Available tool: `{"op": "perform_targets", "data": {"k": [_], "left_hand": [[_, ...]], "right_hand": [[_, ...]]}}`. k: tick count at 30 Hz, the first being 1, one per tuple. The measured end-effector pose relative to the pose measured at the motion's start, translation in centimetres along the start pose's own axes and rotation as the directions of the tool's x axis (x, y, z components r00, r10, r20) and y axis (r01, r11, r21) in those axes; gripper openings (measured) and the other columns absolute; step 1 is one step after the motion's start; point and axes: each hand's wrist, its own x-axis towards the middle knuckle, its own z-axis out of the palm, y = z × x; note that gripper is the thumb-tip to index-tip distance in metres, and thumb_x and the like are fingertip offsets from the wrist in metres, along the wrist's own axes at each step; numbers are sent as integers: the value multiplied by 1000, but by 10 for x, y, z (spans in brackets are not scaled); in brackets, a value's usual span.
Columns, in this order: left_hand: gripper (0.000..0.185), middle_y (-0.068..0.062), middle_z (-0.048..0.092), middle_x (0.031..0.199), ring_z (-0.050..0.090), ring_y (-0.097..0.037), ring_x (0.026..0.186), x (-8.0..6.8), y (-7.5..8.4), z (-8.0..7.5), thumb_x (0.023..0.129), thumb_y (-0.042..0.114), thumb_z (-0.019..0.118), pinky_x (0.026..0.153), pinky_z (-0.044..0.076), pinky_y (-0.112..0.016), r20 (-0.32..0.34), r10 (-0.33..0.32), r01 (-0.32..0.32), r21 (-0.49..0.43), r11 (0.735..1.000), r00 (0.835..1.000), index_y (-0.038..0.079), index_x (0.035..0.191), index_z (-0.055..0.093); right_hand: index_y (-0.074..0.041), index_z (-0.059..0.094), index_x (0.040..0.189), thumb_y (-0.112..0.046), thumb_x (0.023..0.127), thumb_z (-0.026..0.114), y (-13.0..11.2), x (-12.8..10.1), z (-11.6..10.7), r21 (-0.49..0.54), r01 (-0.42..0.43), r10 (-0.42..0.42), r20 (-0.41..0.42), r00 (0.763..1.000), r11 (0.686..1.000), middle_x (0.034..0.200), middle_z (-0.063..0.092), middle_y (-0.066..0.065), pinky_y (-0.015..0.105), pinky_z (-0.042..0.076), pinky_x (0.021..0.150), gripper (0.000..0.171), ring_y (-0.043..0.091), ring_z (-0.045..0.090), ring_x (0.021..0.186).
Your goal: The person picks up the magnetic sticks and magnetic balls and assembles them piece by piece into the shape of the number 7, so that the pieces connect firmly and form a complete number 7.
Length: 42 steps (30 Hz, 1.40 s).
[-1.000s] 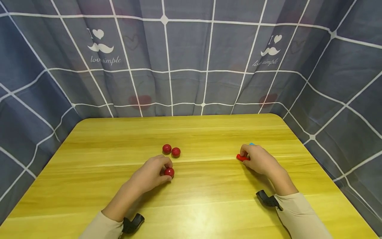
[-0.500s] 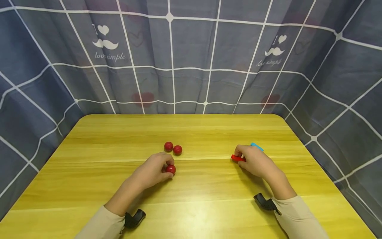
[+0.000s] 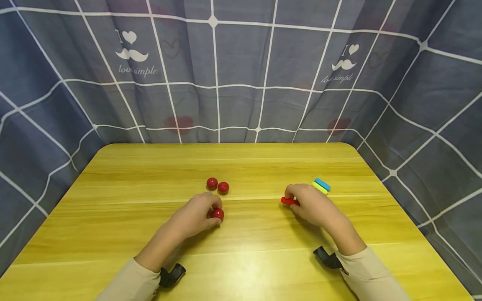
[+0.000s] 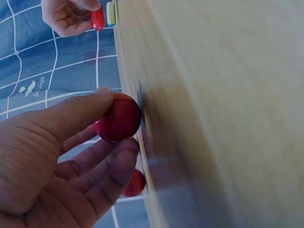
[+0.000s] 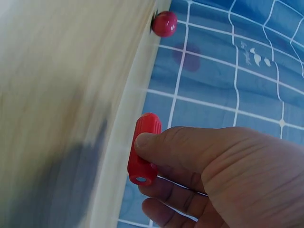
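My left hand grips a dark red ball low over the table, thumb on one side and fingers on the other. In the left wrist view a fine seam crosses the held ball. Behind it sit two matching balls, one to the left of the other. On the right side, my right hand pinches a short red stick with thumb and fingers. The right wrist view shows ribbing near one end of this stick and a small round hole at the other.
A blue stick and a yellow-green stick lie side by side behind my right hand. The wooden table ends at a grey-blue checked curtain. Black wrist cameras stick out at both sleeves.
My right hand has moved left with the red stick, uncovering the blue and yellow-green sticks. My left hand and its ball have shifted slightly right. The other two balls stay put.
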Motion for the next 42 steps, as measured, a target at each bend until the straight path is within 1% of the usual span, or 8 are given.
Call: {"op": "perform_targets", "data": {"k": [3, 8, 14, 18, 22, 27, 38, 42], "left_hand": [[26, 3, 56, 83, 54, -17, 76, 1, 2, 1, 76, 12, 85, 67, 48, -28, 2, -5, 5, 13, 1000, 1000, 10, 89, 62], [26, 3, 57, 84, 55, -16, 77, 1, 4, 2, 76, 12, 84, 68, 49, -27, 14, -3, 3, -4, 1000, 1000, 10, 90, 63], [24, 3, 57, 84, 56, -16, 77, -1, 6, 2, 77, 11, 84, 68, 49, -27, 19, 10, -10, -12, 1000, 1000, 9, 91, 64], [25, 2, 57, 84, 57, -16, 77, -1, 6, 2, 77, 11, 84, 68, 49, -27, 17, 17, -17, -9, 1000, 1000, 9, 92, 64], [25, 2, 57, 84, 57, -16, 77, -1, 6, 2, 77, 11, 84, 68, 49, -27, 12, 20, -19, -10, 1000, 1000, 8, 92, 64], [25, 2, 57, 84, 57, -16, 76, 0, 7, 4, 77, 11, 84, 67, 49, -27, 9, 14, -14, -7, 1000, 1000, 8, 92, 65], [24, 2, 57, 84, 55, -15, 76, -2, 7, 3, 78, 12, 83, 67, 49, -27, 6, 9, -9, -3, 1000, 1000, 9, 92, 65], [24, 3, 57, 84, 56, -15, 76, -2, 6, 3, 78, 12, 83, 67, 48, -27, 8, 2, -2, 1, 1000, 1000, 9, 92, 65]], "right_hand": [[-14, 60, 87, -2, 78, 77, -6, 1, 2, 0, 8, -8, 11, 1000, 1000, 78, 57, -7, 29, 42, 62, 23, 13, 48, 67], [-15, 60, 89, -2, 79, 77, -15, 2, 5, 12, 30, -31, 51, 998, 999, 81, 58, -6, 29, 43, 65, 23, 13, 48, 70], [-16, 61, 92, -3, 81, 76, -27, 3, 9, 14, 90, -91, 67, 994, 996, 86, 59, -6, 30, 46, 71, 22, 13, 50, 76], [-16, 60, 92, -4, 82, 75, -33, 3, 11, 4, 126, -126, 70, 990, 992, 86, 58, -7, 30, 47, 73, 21, 12, 50, 78], [-16, 60, 92, -6, 83, 76, -38, 4, 14, -15, 151, -150, 64, 987, 988, 86, 58, -8, 29, 47, 73, 21, 11, 50, 79], [-16, 62, 95, -6, 83, 75, -44, 8, 19, -24, 209, -208, 32, 978, 978, 90, 59, -7, 30, 48, 76, 20, 12, 52, 83], [-16, 66, 101, -9, 85, 74, -54, 17, 27, 16, 283, -283, 22, 959, 959, 96, 61, -8, 30, 48, 81, 19, 11, 54, 89], [-17, 66, 101, -10, 85, 74, -59, 20, 30, 43, 289, -290, 22, 957, 956, 95, 61, -9, 29, 48, 81, 19, 10, 54, 89]]}}
